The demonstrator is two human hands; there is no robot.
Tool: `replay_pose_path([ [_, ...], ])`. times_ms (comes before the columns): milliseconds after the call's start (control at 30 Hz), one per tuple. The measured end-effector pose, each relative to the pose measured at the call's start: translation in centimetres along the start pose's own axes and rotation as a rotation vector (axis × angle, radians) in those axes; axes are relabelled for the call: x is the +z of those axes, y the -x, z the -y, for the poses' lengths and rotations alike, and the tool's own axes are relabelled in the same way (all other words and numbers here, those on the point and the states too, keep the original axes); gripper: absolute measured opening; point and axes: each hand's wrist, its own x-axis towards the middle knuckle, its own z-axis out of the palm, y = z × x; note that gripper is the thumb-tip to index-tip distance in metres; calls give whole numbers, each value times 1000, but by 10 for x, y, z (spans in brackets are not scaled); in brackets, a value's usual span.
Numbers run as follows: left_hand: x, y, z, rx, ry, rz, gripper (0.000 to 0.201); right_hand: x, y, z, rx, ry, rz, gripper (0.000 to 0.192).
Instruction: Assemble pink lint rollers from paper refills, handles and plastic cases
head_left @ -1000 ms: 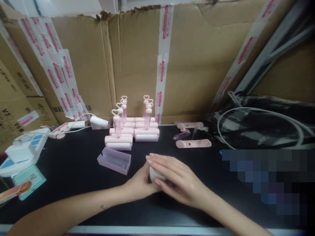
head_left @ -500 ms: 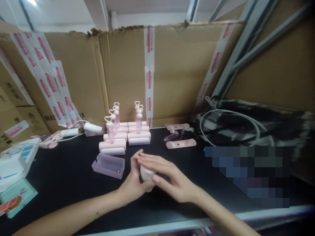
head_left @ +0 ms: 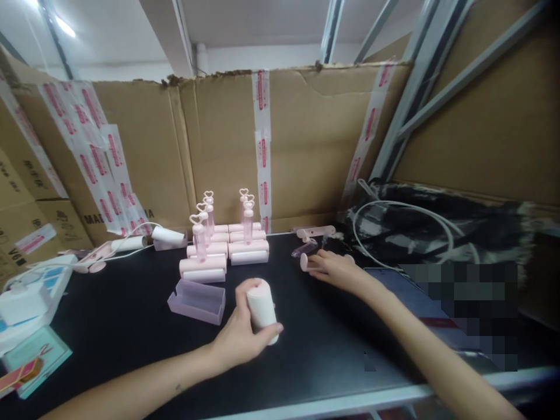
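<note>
My left hand (head_left: 240,338) grips a white cylindrical roll (head_left: 261,308) above the black table (head_left: 131,338), held nearly upright. My right hand (head_left: 335,269) reaches out to the right and closes over a pink bar-shaped part (head_left: 306,263) lying on the table. A clear lilac plastic cover (head_left: 196,300) lies just left of the roll. Behind it stand several assembled pink rollers with heart-topped handles (head_left: 225,239).
Another pink bar part (head_left: 315,231) and a small clear piece (head_left: 304,249) lie beyond my right hand. A black bag with a white cable (head_left: 406,224) fills the right side. Cardboard boxes (head_left: 219,146) wall the back. A white charger and cards (head_left: 26,291) sit at the left.
My right hand left the roll and moved right and away onto the pink bar part. The left hand kept the roll and tilted it upright. The view lifted upward.
</note>
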Motion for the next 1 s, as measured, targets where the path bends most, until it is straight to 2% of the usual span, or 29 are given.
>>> replay_pose_path([
  [67, 0, -2, -1, -6, 122, -57, 69, 2, 1, 6, 26, -133, -21, 13],
  [200, 0, -7, -6, -4, 194, -114, 68, -8, 0, 28, 86, -465, -99, 34],
  [300, -1, -9, -9, -16, 224, -142, 71, -21, -7, 57, 126, -681, -151, 50],
  [367, -1, -9, -13, -26, 287, -180, 72, -28, -13, 81, 159, -916, -125, 56],
  [433, 0, -8, -16, -26, 340, -208, 71, -30, -17, 105, 218, -1290, -53, 50],
  [500, 1, -5, -19, -4, 355, -224, 71, -25, -17, 125, 242, -1524, -22, 39],
  [600, 2, 0, -20, 26, 301, -256, 73, -8, -9, 144, 212, -1536, -61, 31],
  [700, 3, 1, -18, 34, 237, -305, 76, 4, 6, 152, 178, -1487, -86, 33],
  [867, 1, 0, -16, 5, 345, -320, 78, -1, 24, 153, 73, -1186, 14, 34],
  [1000, -2, -2, -15, -32, 427, -323, 75, -7, 27, 152, 45, -1061, 65, 33],
])
